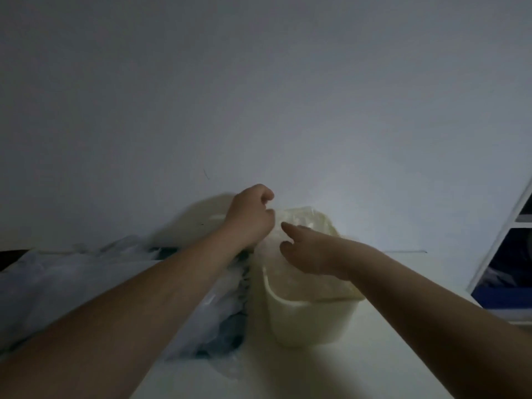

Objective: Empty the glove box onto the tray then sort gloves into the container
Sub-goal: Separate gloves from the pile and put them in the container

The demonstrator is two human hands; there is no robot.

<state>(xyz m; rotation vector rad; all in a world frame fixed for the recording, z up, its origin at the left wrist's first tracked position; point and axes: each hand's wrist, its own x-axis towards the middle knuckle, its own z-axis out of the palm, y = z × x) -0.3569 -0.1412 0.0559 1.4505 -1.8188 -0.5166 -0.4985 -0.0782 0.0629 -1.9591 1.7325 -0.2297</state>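
Dim light throughout, with much blur. At the lower middle of the frame, on a white tabletop [403,370], a cream container [312,321], upright and open at the top, stuffed with thin clear gloves [305,218] heaped above its far rim. Just left of it, against its side, a loose pile [72,280] of more filmy gloves spread across the lower left of the frame, lying over a dark tray [230,332] that shows through near the container. Reaching in from the bottom left corner, a bare forearm leading to the left hand [249,217], just above and left of the container's far rim, knuckles up, fingers curled in, thumb and forefinger close together beside the edge of the heaped gloves; cannot tell through the blur whether pinching a glove or holding nothing. Reaching in from the bottom right corner, the other forearm leading to the right hand [309,254], over the container's mouth, forefinger straight and pointing toward the left hand, thumb stretched out below it, the two spread apart, palm down on or just over the gloves inside; contact too blurred to judge. Hands near each other, not touching. Behind everything, a plain pale wall [259,82] filling the upper frame. At the right edge, a white shelf [496,243] with dark blue contents, well apart from the container.
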